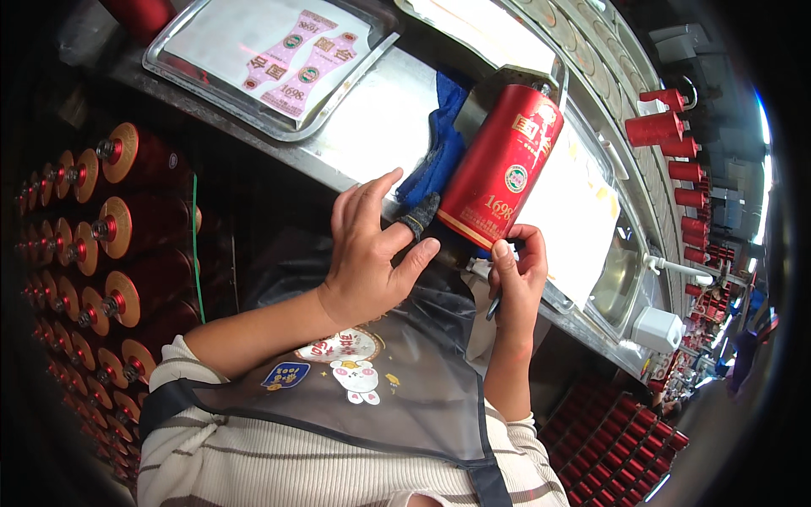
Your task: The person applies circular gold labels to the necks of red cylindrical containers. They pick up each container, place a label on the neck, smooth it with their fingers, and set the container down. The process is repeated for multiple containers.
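Note:
A red bottle (500, 169) with gold lettering and a round green-and-white emblem lies tilted in front of me, its neck pointing away. My left hand (368, 258) is open beside the bottle's base. A dark finger sleeve (420, 215) covers its index finger, whose tip is at the base's left edge; I cannot tell if it touches. At the base's right corner, my right hand (521, 275) is closed in a pinch. A thin dark tool (494, 306) shows under its palm, and a small white bit is at the fingertips. A blue cloth (435, 152) lies left of the bottle.
A metal tray (317, 127) holds a white sheet with pink printed decals (306, 72). Red bottles (127, 220) stack at left, and more crates of them (617, 444) stand lower right. A curved conveyor (591, 59) runs behind, beside hanging red bottles (655, 129). A basin (621, 270) sits at right.

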Demonstrator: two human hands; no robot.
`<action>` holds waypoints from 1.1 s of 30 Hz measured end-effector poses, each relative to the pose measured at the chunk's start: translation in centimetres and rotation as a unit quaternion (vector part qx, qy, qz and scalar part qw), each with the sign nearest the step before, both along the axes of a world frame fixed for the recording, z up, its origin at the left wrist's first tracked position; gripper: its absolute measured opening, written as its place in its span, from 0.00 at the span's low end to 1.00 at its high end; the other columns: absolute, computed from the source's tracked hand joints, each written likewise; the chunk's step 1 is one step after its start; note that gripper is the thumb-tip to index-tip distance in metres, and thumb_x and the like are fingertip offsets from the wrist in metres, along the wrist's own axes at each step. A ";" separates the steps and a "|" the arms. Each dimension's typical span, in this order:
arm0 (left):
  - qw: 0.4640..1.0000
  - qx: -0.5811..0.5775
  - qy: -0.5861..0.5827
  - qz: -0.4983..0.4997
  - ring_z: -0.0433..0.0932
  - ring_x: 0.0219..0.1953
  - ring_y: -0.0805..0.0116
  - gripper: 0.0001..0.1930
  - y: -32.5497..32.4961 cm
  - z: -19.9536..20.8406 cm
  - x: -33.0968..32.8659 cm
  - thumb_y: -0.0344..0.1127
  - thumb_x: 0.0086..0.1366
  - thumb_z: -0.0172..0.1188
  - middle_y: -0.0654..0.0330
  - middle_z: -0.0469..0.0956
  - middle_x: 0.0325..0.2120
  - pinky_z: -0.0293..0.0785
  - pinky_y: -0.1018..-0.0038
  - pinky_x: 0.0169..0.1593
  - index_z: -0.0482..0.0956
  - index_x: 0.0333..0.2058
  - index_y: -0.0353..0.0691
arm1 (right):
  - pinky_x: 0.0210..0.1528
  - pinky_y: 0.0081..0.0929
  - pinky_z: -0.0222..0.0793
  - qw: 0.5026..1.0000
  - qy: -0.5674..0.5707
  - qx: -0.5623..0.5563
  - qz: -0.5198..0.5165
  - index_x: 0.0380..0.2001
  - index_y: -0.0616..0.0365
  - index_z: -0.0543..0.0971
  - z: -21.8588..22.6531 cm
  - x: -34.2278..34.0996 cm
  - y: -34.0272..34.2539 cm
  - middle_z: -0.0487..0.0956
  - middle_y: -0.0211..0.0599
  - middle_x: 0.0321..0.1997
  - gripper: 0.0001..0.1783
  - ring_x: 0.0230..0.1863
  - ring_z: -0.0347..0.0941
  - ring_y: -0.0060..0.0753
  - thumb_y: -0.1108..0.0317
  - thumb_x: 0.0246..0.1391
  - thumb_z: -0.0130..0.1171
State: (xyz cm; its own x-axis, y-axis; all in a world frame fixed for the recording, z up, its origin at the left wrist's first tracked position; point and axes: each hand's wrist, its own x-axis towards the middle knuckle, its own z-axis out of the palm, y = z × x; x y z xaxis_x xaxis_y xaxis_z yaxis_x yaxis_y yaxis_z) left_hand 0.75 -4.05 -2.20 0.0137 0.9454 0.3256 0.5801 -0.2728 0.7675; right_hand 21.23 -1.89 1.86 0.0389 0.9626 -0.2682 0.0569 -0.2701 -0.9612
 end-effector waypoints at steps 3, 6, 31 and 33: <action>0.999 0.039 0.023 -0.006 0.61 0.63 0.41 0.19 0.1 0.9 0.0 0.45 0.62 0.63 0.38 0.62 0.62 0.48 0.46 0.65 0.80 0.25 0.30 | 0.39 0.12 0.70 1.000 -0.005 0.004 -0.006 0.43 0.58 0.68 -0.1 0.1 -0.2 0.74 0.31 0.43 0.17 0.41 0.75 0.17 0.67 0.59 0.66; 0.995 0.069 0.062 -0.027 0.60 0.65 0.42 0.18 0.0 1.9 -0.1 0.44 0.61 0.64 0.38 0.60 0.64 0.47 0.44 0.66 0.81 0.26 0.32 | 0.39 0.11 0.69 1.000 0.001 0.014 -0.009 0.43 0.57 0.68 -0.3 -0.1 0.0 0.73 0.30 0.43 0.17 0.41 0.75 0.16 0.67 0.59 0.66; 0.982 0.095 0.059 -0.154 0.69 0.64 0.47 0.27 4.7 1.8 0.9 0.32 0.48 0.75 0.41 0.65 0.64 0.53 0.42 0.67 0.79 0.47 0.31 | 0.22 0.11 0.53 0.995 0.031 -0.031 0.087 0.31 0.57 0.77 0.3 3.5 0.0 0.71 0.19 0.24 0.07 0.21 0.62 0.08 0.67 0.57 0.64; 0.986 0.081 0.057 -0.131 0.68 0.65 0.49 0.26 3.2 1.4 0.1 0.31 0.49 0.74 0.44 0.69 0.61 0.52 0.44 0.68 0.80 0.49 0.34 | 0.18 0.11 0.50 0.994 0.049 -0.028 0.090 0.30 0.56 0.77 0.6 3.7 0.1 0.72 0.18 0.21 0.08 0.17 0.59 0.06 0.66 0.57 0.64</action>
